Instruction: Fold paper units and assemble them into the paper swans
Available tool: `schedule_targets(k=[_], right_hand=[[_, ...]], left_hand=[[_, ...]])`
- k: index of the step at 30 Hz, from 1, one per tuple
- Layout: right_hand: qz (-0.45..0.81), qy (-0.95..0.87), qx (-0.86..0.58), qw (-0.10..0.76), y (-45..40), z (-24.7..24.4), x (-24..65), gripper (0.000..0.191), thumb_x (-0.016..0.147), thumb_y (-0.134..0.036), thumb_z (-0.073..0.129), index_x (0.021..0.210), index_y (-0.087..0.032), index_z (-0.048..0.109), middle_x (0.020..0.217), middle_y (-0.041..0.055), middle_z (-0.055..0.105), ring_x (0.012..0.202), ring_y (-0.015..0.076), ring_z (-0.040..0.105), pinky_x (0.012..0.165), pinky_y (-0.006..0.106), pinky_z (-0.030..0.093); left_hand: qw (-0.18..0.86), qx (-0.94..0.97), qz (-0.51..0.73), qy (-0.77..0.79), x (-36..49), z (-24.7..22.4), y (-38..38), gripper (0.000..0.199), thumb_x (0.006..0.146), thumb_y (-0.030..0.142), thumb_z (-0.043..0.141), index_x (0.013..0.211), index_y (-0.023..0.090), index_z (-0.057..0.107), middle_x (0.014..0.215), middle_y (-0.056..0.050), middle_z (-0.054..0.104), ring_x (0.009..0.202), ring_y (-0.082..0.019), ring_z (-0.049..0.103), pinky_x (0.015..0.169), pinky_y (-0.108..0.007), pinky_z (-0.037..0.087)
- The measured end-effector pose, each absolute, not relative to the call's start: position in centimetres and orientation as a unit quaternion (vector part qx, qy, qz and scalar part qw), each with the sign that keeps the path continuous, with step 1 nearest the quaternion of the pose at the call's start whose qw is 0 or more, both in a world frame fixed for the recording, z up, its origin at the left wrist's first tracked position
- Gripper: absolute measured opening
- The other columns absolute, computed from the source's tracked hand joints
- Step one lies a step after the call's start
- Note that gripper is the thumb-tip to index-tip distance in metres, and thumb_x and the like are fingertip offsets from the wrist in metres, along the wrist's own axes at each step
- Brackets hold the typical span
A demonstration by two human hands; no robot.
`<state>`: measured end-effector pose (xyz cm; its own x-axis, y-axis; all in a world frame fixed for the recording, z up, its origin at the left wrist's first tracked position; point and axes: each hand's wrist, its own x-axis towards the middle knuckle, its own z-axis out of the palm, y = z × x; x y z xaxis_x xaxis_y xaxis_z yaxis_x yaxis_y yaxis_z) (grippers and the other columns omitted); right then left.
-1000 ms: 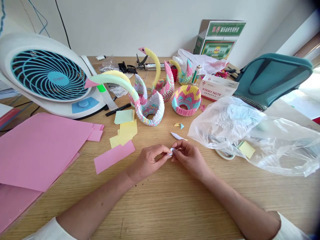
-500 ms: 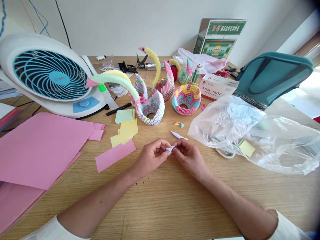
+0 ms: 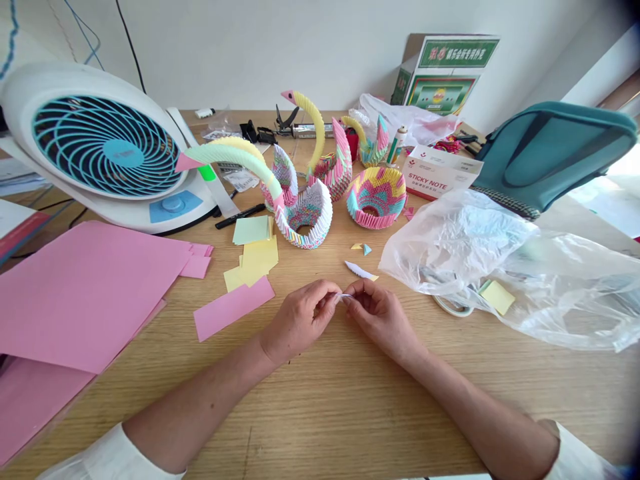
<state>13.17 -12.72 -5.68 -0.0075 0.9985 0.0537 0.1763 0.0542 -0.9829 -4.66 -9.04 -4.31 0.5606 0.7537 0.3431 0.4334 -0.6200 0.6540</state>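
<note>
My left hand (image 3: 300, 321) and my right hand (image 3: 382, 316) meet above the wooden table, and their fingertips pinch a small folded white paper piece (image 3: 343, 295). The fingers hide most of it. Just beyond my right hand, a similar folded white paper piece (image 3: 359, 270) lies on the table. A pink paper strip (image 3: 233, 308) lies near my left hand, with yellow paper slips (image 3: 257, 259) behind it. Farther off stand origami swans, the closest a white-and-pastel one (image 3: 305, 217).
A white-and-teal fan (image 3: 105, 147) stands at the back left, with large pink sheets (image 3: 85, 293) in front of it. A clear plastic bag (image 3: 463, 250) lies to the right. Behind it are a teal bag (image 3: 555, 153) and a sticky note box (image 3: 440, 172).
My hands have drawn slightly closer, and the white paper between them now shows as a thinner sliver. The whole scene has shifted slightly in view.
</note>
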Motion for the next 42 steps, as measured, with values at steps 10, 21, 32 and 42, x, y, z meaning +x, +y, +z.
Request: schedule_targets(k=[10, 21, 32, 42], right_hand=[[0.43, -0.577, -0.532, 0.446, -12.68, -5.86, 13.4, 0.007, 0.087, -0.025, 0.057, 0.088, -0.02, 0.062, 0.075, 0.0009, 0.065, 0.068, 0.0157, 0.059, 0.062, 0.027, 0.047], [0.436, -0.578, -0.518, 0.455, -12.6, -5.64, 13.43, 0.014, 0.082, -0.014, 0.052, 0.09, -0.021, 0.061, 0.076, -0.0002, 0.064, 0.069, 0.0158, 0.06, 0.064, 0.028, 0.048], [0.449, -0.577, -0.495, 0.471, -12.51, -5.88, 13.48, 0.018, 0.082, -0.014, 0.052, 0.095, -0.022, 0.061, 0.085, 0.0018, 0.065, 0.077, 0.017, 0.062, 0.07, 0.029, 0.051], [0.452, -0.548, -0.52, 0.474, -12.27, -6.01, 13.66, 0.008, 0.085, -0.019, 0.055, 0.089, -0.021, 0.062, 0.077, 0.0007, 0.064, 0.067, 0.0147, 0.058, 0.062, 0.026, 0.047]], left_hand=[[0.46, 0.712, 0.331, 0.415, -4.28, -4.34, -8.74, 0.019, 0.095, 0.031, 0.051, 0.083, 0.018, 0.057, 0.061, 0.004, 0.057, 0.053, -0.008, 0.055, 0.051, -0.017, 0.044], [0.513, 0.675, 0.338, 0.408, -3.89, -3.94, -9.21, 0.017, 0.092, 0.03, 0.055, 0.082, 0.017, 0.059, 0.061, 0.005, 0.053, 0.051, -0.007, 0.053, 0.049, -0.017, 0.047], [0.481, 0.685, 0.363, 0.409, -3.84, -4.41, -9.28, 0.012, 0.089, 0.027, 0.06, 0.084, 0.017, 0.063, 0.07, 0.002, 0.06, 0.055, -0.007, 0.054, 0.052, -0.017, 0.048], [0.49, 0.69, 0.363, 0.391, -3.77, -3.84, -9.23, 0.006, 0.086, 0.018, 0.058, 0.081, 0.016, 0.061, 0.071, 0.001, 0.061, 0.056, -0.008, 0.055, 0.052, -0.018, 0.047]])
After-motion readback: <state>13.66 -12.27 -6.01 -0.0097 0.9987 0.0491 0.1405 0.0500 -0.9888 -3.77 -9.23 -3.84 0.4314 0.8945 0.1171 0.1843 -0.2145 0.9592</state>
